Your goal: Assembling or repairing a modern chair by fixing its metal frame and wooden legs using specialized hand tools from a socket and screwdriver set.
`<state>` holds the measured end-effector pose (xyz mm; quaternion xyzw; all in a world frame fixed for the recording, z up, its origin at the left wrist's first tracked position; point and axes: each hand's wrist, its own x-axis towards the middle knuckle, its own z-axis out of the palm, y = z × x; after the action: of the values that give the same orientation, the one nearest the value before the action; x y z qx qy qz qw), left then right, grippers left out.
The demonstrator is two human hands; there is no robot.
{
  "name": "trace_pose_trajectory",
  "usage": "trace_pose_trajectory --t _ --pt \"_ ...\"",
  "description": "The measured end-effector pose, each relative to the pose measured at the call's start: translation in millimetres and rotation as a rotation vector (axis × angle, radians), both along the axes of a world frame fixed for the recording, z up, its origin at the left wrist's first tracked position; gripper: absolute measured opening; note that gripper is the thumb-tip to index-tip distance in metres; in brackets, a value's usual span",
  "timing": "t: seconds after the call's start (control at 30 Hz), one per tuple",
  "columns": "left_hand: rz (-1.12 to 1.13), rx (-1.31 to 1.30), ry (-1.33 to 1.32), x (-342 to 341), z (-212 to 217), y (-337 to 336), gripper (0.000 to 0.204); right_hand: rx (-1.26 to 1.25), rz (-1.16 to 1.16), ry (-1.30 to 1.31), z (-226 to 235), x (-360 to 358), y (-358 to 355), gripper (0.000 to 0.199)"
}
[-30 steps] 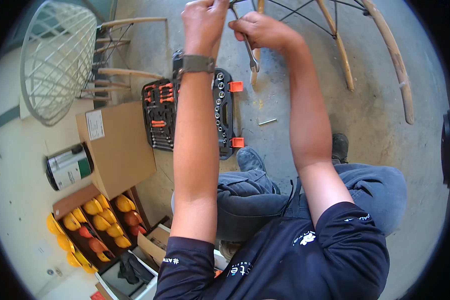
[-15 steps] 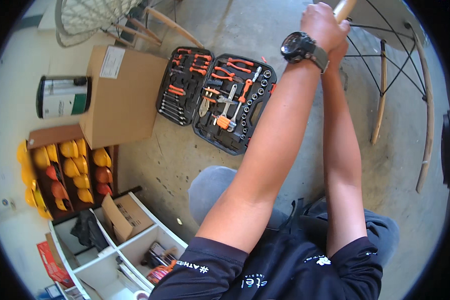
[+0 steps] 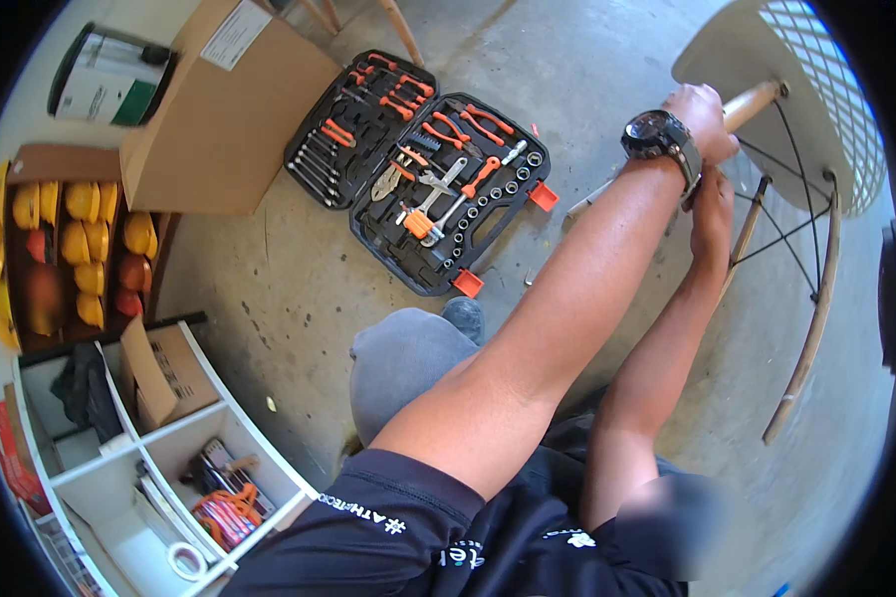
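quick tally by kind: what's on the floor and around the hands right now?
Hands on the chair: 2, left hand gripping a wooden leg, right hand just below it
White mesh chair: 1
Open tool case: 1
Cardboard box: 1
Can with green label: 1
White shelf unit: 1
Total: 7

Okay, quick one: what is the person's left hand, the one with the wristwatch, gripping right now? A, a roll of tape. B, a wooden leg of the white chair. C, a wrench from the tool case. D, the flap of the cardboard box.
B: the left hand is closed around a wooden chair leg beside the white chair seat, well away from the open tool case.
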<state>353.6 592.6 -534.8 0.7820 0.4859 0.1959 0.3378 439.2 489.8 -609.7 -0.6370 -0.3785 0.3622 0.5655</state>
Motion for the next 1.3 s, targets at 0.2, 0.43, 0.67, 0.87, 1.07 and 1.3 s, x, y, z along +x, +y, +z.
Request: trace_pose_trajectory --t 0.2,0.43,0.67,0.87,1.07,1.3 --pt "-0.045 -0.067 0.008 -4 3 0 0.047 -0.138 0.122 0.219 26 9 -4 0.035" --pt "-0.066 -0.002 -0.010 -5 4 5 0.049 -0.161 0.152 0.319 54 7 -2 0.031" --pt "-0.059 0.003 0.018 -3 0 6 0.053 -0.221 0.192 0.218 67 -1 6 0.025" --pt "-0.112 0.096 0.065 7 3 -4 0.053 -0.056 0.174 0.338 43 13 -3 0.039" --pt "-0.140 -0.031 0.026 1 11 -2 0.048 -0.038 0.165 0.285 33 11 4 0.027" --pt "-0.096 0.057 0.043 -1 3 1 0.050 0.162 0.177 -0.082 -35 6 42 0.044"
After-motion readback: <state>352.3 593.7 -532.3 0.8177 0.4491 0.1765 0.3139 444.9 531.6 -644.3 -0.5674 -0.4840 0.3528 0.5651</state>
